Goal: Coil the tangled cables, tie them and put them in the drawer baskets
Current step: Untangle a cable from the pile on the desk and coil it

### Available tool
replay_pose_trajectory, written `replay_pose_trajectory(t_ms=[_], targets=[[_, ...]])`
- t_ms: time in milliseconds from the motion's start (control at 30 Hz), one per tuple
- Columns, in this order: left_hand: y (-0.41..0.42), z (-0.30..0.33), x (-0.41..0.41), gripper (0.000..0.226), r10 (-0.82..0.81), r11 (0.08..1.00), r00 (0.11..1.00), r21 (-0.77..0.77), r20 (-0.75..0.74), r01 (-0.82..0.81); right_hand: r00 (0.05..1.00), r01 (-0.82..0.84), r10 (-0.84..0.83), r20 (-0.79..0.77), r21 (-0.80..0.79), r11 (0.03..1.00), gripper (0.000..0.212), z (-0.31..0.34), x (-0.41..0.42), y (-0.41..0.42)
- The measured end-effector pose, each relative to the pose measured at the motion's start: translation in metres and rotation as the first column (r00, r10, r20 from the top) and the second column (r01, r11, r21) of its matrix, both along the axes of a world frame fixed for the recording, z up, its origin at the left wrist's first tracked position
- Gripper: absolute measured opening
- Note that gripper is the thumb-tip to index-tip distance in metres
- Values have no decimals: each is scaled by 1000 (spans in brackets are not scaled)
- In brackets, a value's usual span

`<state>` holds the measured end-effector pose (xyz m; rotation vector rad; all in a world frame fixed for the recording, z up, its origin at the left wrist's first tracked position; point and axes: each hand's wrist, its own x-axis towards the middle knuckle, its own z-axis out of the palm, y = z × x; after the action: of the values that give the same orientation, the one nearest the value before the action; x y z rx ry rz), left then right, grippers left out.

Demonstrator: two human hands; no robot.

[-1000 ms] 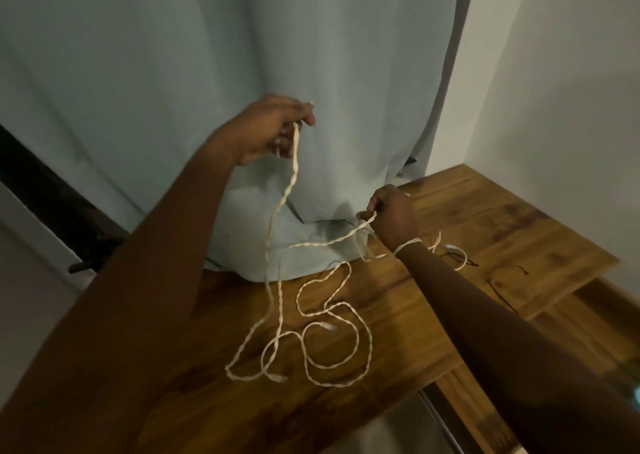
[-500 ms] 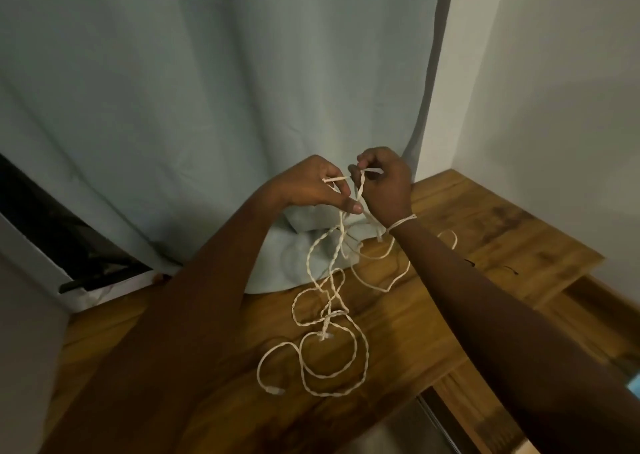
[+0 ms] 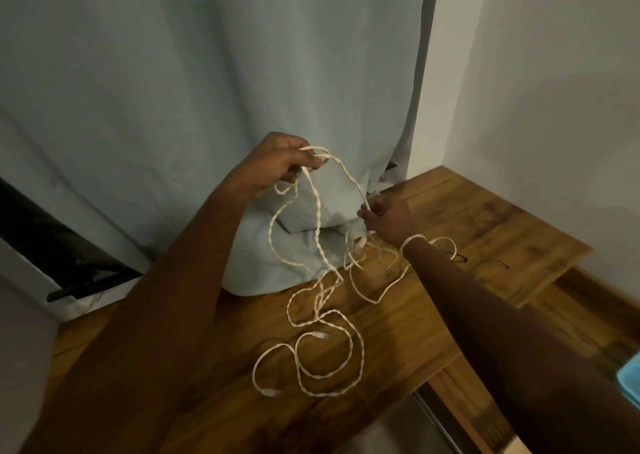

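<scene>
Head view: a long white twisted cable [image 3: 317,211] was seen, partly lifted and partly lying in loose loops on the wooden table [image 3: 485,232]. It was pinched high up by the left hand [image 3: 277,166]. Lower down, it was gripped by the right hand [image 3: 389,216], whose wrist was wrapped by a strand.

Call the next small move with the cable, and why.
Probably bring the right hand up to the left hand and lay the span between them as another loop. The left hand already holds loops of the cable, the right pinches it lower down, and most of it lies loose and tangled on the table, so coiling seems far from done.
</scene>
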<state>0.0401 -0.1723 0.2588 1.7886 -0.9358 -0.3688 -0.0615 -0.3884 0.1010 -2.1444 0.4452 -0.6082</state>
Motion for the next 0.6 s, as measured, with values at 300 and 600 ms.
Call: replay_pose_trajectory(t_ms=[300, 600], targets=[[13, -20, 11, 11, 51, 996, 999, 74, -13, -50, 996, 85, -80, 47, -117, 989, 28, -26, -4, 3], [11, -27, 9, 14, -8, 989, 999, 149, -42, 14, 996, -90, 88, 20, 329, 940, 20, -30, 2, 1]])
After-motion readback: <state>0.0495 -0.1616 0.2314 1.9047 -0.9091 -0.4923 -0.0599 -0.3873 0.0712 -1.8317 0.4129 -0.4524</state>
